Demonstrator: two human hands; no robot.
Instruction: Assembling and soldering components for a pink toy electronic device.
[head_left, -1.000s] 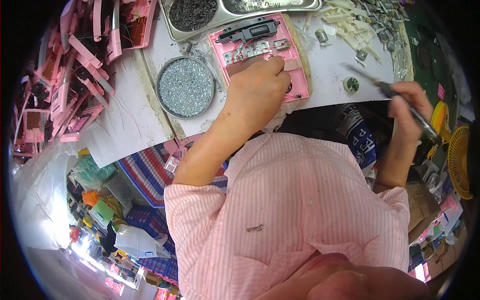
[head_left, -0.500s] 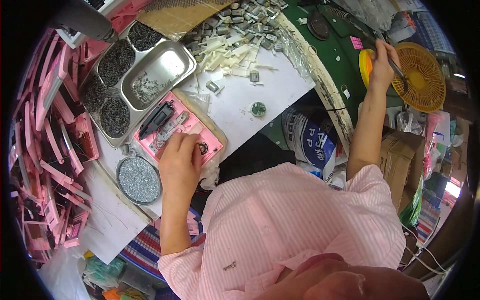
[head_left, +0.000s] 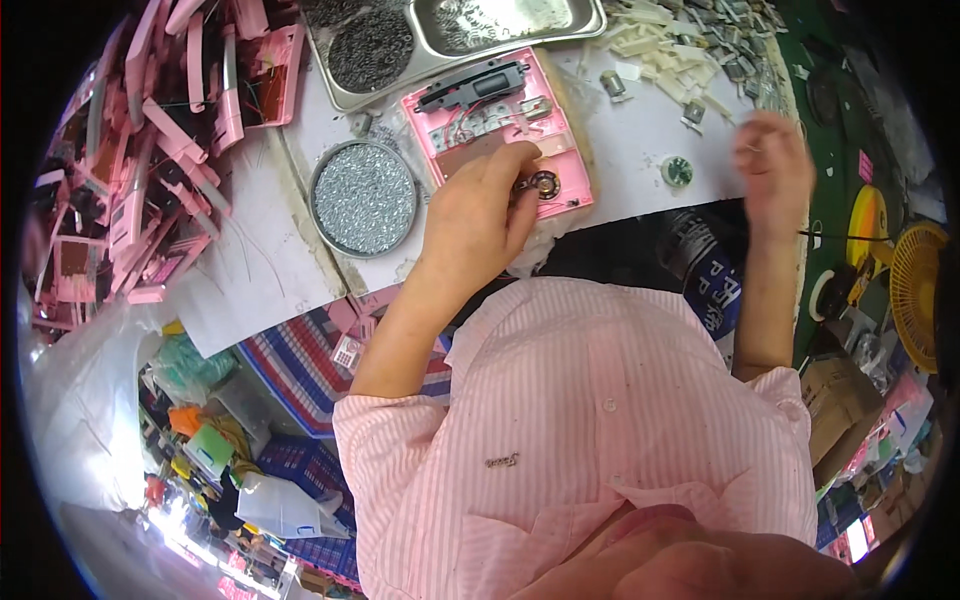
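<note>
A pink plastic casing (head_left: 572, 185) lies open on the bench, with a black rectangular part (head_left: 475, 88), thin wires and a small metal motor (head_left: 537, 107) inside. My left hand (head_left: 470, 220) rests over its near side. Thumb and fingers are curled together beside a round dark part with a brass-coloured ring (head_left: 545, 184); whatever lies between the fingertips is hidden. Smeared by motion, my right hand (head_left: 775, 170) hovers by the bench's right edge, near a small round container with green contents (head_left: 677, 171). Its fingers look bent, but their grip is unclear.
Left of the casing sits a round dish of small silvery pieces (head_left: 363, 197). Behind are a metal compartment tray (head_left: 415, 62) and a heap of white plastic parts and motors (head_left: 660, 45). Pink casings (head_left: 165, 150) pile up at left. A yellow fan grille (head_left: 918, 295) stands far right.
The view has shifted, so the bench sits further right and higher. My right hand has come from beside the yellow fan grille to the bench's edge. My left hand stays at the pink casing.
</note>
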